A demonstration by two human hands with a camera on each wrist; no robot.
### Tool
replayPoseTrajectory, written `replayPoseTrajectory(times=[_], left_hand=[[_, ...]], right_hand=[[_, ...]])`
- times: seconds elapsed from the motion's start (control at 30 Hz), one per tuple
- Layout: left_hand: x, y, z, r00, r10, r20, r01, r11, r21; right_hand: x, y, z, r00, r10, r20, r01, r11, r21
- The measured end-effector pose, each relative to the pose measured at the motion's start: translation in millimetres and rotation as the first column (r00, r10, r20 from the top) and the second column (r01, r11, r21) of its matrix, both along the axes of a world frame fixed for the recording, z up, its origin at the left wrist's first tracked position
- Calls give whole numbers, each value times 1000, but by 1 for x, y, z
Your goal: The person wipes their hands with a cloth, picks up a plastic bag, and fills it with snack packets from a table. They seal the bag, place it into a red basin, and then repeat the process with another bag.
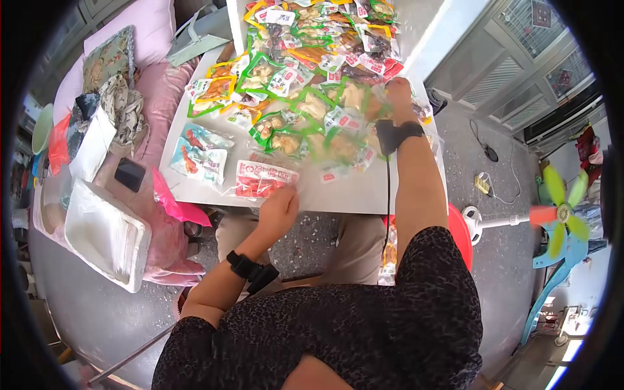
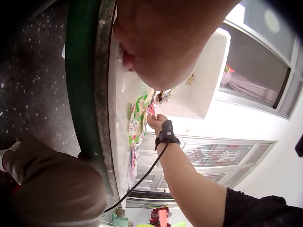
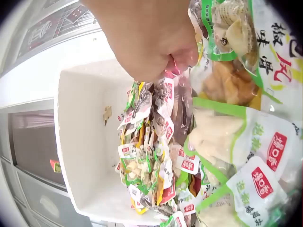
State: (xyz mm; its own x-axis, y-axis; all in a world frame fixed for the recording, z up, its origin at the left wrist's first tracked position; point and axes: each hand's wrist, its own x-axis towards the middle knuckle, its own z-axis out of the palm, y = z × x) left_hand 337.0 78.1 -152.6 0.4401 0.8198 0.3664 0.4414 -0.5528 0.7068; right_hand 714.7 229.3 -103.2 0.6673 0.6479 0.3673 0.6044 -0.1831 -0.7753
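My left hand (image 1: 279,211) is at the table's front edge, fingers curled at the lower corner of a red-and-white snack packet (image 1: 266,179). In the left wrist view the back of this hand (image 2: 161,47) hides its fingertips. My right hand (image 1: 400,97) reaches to the far right of the packet pile (image 1: 312,52). Its curled fingers (image 3: 182,59) pinch a snack packet with a pink edge (image 3: 174,71) in the right wrist view. Several green-edged packets (image 1: 348,143) of pale food lie between the hands, blurred in the head view.
A white foam box (image 3: 87,132) at the back of the table (image 1: 309,203) holds many packets. Two blue-and-white packets (image 1: 200,156) lie at the left. Left of the table are a pink-covered seat (image 1: 156,91), a phone (image 1: 130,172) and another foam box (image 1: 107,231). A fan (image 1: 564,211) stands right.
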Motion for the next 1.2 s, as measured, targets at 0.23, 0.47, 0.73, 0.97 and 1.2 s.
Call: replayPoseTrajectory(times=[0.23, 0.47, 0.73, 0.97, 1.2], left_hand=[[-2, -1, 6, 1000, -25, -6, 25, 999, -45], [-2, 1, 7, 1000, -20, -8, 20, 998, -55], [0, 0, 6, 1000, 4, 4, -4, 999, -45], [2, -2, 10, 1000, 15, -18, -18, 988, -154], [0, -6, 9, 998, 23, -50, -27, 996, -81]], right_hand=[[63, 46, -30, 943, -31, -330, 2, 996, -88], [86, 82, -41, 950, -2, -313, 24, 997, 67], [40, 25, 32, 888, 9, -459, 125, 957, 262], [15, -44, 63, 641, 473, -604, 0, 788, 616], [-51, -114, 60, 162, 721, -674, -193, 693, 695]])
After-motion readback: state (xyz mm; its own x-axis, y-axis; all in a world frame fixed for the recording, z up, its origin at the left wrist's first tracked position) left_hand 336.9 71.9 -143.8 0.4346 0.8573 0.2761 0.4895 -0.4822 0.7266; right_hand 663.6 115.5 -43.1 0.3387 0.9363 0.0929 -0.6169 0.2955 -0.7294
